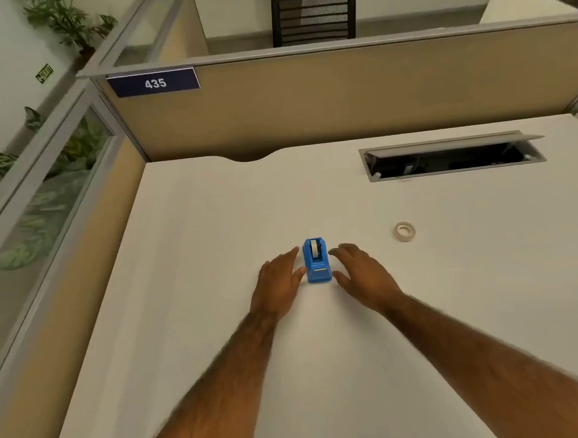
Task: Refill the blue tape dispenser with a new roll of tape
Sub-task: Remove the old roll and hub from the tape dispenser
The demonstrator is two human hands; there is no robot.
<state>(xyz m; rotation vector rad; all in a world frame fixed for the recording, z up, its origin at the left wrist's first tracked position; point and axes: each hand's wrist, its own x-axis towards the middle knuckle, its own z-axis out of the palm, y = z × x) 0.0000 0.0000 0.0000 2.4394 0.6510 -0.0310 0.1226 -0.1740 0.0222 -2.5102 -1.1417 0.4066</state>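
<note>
The blue tape dispenser (pixel 317 265) stands at frame centre on the desk (pixel 188 258), a white core in its cradle. Left hand (pixel 279 280) and right hand (pixel 364 275) flank it, fingers spread, grasping nothing. The new roll (pixel 405 231) lies well right, untouched; refilling seems barely begun.

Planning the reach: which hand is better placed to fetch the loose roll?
Right. The tape roll lies on the right hand's side of the blue dispenser; the left hand would cross over.
</note>
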